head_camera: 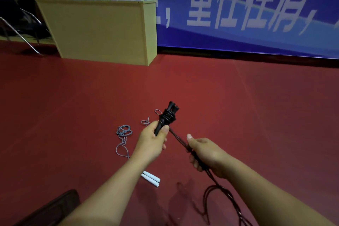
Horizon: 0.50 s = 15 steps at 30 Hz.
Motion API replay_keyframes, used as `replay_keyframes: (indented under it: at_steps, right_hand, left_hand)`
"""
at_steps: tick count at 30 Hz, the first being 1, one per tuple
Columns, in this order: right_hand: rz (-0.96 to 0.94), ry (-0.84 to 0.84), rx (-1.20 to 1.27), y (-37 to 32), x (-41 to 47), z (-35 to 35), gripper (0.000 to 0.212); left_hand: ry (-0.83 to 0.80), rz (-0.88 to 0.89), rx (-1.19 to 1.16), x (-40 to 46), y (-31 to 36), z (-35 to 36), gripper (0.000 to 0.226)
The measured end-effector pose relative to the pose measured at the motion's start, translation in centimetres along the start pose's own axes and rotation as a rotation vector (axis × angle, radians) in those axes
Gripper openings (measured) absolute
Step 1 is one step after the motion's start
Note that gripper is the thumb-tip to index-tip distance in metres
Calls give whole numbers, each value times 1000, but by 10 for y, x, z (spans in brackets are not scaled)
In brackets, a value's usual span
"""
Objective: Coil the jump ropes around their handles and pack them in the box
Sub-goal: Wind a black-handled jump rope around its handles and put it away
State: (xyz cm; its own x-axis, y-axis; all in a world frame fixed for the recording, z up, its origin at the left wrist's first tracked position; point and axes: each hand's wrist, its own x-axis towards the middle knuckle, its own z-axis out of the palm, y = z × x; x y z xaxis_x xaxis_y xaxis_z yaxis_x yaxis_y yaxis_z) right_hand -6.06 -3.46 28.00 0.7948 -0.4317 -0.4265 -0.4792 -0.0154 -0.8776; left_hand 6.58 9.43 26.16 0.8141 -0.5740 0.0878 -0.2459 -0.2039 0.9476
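My left hand (153, 140) grips the pair of black jump-rope handles (169, 112) held together, pointing up and away. Several turns of black rope (167, 118) are wound around the handles just above my fingers. The loose black rope runs down to my right hand (205, 154), which holds the strands in curled fingers; the rest trails in loops over the floor (216, 191) at the lower right. A second jump rope lies on the red floor: its grey cord (123, 136) tangled to the left of my left hand, its two white handles (150, 178) side by side below my left forearm.
A tall yellow wooden box (99, 29) stands against the wall at the back left. A blue banner (238, 5) with white characters covers the wall. A metal chair frame (20, 33) is at far left. A dark object (55, 207) lies at the bottom left.
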Motion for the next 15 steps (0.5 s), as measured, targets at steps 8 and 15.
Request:
replay_keyframes:
  at_steps: [8, 15]
  right_hand:
    - [-98, -42, -187, 4, -3, -9, 32]
    - [-133, 50, -387, -1, -8, -13, 33]
  left_hand:
    - [123, -98, 134, 13, -22, -15, 19]
    - [134, -150, 342, 17, -33, -13, 25]
